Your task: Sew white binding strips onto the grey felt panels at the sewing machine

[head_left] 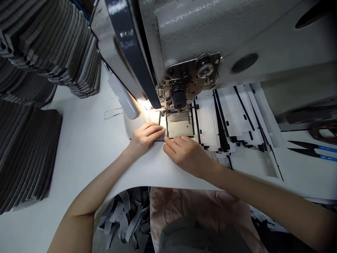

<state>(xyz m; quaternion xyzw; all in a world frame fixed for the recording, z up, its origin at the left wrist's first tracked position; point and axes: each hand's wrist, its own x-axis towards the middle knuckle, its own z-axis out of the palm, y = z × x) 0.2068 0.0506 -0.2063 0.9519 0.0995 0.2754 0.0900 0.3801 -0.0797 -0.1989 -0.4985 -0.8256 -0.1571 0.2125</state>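
Note:
A grey fabric piece lies on the white table under the needle area of a sewing machine, partly lit by its lamp. My left hand rests on the piece with its fingers stretched out flat, their tips just in front of the presser foot. Close beside it, my right hand has its fingers curled and pinched at the near right edge of the fabric. The fingertips of both hands almost meet. Beneath my fingers, part of the fabric is hidden. A metal plate shows right of the needle.
Tall stacks of grey fabric pieces stand at the left. White strips with black edges lie right of the machine, and blue-handled scissors beyond them. Grey scraps hang below the table edge. A lamp juts down left of the needle.

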